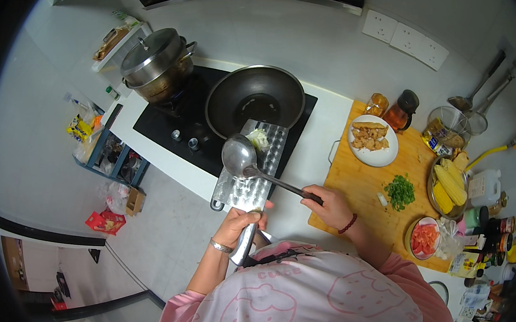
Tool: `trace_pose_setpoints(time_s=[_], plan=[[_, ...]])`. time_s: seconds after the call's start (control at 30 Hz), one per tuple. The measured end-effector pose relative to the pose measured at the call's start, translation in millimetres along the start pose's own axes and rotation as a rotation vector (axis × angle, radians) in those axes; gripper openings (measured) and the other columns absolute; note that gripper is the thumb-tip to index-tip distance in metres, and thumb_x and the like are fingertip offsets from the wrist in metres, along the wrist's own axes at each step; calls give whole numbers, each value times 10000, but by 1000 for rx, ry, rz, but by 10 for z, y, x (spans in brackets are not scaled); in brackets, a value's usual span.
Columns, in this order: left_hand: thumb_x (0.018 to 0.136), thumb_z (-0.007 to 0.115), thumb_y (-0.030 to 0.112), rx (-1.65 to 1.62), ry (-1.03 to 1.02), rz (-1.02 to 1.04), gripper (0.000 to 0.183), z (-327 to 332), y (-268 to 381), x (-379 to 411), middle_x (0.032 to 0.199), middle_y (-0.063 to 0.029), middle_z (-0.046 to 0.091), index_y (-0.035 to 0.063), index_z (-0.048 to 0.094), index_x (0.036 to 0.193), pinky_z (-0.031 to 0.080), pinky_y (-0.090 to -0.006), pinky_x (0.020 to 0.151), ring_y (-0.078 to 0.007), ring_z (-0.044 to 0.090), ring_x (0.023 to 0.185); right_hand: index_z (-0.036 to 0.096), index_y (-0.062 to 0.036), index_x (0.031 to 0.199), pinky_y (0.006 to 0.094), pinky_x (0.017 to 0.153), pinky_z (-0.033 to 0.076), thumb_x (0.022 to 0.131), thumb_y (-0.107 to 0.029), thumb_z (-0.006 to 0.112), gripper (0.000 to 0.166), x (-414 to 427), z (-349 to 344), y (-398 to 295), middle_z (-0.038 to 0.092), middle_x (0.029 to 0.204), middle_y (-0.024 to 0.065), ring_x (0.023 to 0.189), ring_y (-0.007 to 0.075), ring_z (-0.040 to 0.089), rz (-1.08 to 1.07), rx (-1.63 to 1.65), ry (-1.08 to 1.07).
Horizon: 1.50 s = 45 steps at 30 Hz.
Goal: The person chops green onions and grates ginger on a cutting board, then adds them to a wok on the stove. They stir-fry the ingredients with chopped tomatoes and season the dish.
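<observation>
My left hand (237,226) grips the handle of a metal cleaver (252,191), whose dimpled blade reaches over the near rim of a dark wok (255,97). Some chopped pale vegetable (258,139) lies on the blade near its far end. My right hand (330,206) holds the dark handle of a metal ladle (239,156); its bowl is above the blade, just left of the vegetable. The wok stands on the black cooktop (161,128) with a little shiny liquid in its bottom.
A lidded steel pot (158,63) stands on the left burner. The wooden board (335,184) at right holds a plate of fried food (374,153), chopped greens (400,192), a bowl of chopped red pieces (425,238) and a bowl of corn (449,184). Bottles crowd the right edge.
</observation>
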<state>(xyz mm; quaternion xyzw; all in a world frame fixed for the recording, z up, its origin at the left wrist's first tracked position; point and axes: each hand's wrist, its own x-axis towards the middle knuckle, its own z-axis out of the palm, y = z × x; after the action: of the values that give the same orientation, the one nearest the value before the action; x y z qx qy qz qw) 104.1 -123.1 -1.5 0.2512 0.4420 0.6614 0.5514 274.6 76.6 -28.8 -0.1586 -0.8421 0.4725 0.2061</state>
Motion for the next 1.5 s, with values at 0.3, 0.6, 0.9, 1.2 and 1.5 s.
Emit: trace_pose_setpoints(time_s=[0.3,0.6,0.9,1.2,1.5], plan=[[842,577,132,1,12,0,337,-14,14,-7,699,-53,587,-37,579,1133,462,-268,661,-129,558,662,611,-55,992,332,598,481,857,-191,656,197,-8,36,-8,651,786,106,668,240,630,2,4,-12],[842,578,127,23,31,34,360,26,50,1,720,-41,588,-32,572,1165,461,-261,666,-117,560,676,605,-37,1009,284,558,445,878,-189,639,204,-38,99,-99,598,701,60,592,137,552,136,145,-57],[837,526,56,-51,168,173,357,244,287,-45,1089,-148,650,-54,553,1175,481,-252,575,-124,563,622,564,-17,1073,201,487,383,917,-105,590,181,115,194,-767,542,710,-27,549,25,455,22,336,-154],[898,620,150,-117,248,264,376,33,587,-324,1024,-141,657,-20,531,1221,471,-250,572,-103,561,619,539,-33,1063,266,557,406,908,-170,600,215,373,426,-1223,526,670,35,601,95,480,-19,269,-436],[864,622,55,-100,253,226,331,-835,1151,-647,875,-100,640,-35,533,1169,466,-252,547,-121,570,621,525,-49,1088,300,513,413,890,-278,640,324,961,1084,-1791,556,662,57,533,160,530,-154,-9,-600]])
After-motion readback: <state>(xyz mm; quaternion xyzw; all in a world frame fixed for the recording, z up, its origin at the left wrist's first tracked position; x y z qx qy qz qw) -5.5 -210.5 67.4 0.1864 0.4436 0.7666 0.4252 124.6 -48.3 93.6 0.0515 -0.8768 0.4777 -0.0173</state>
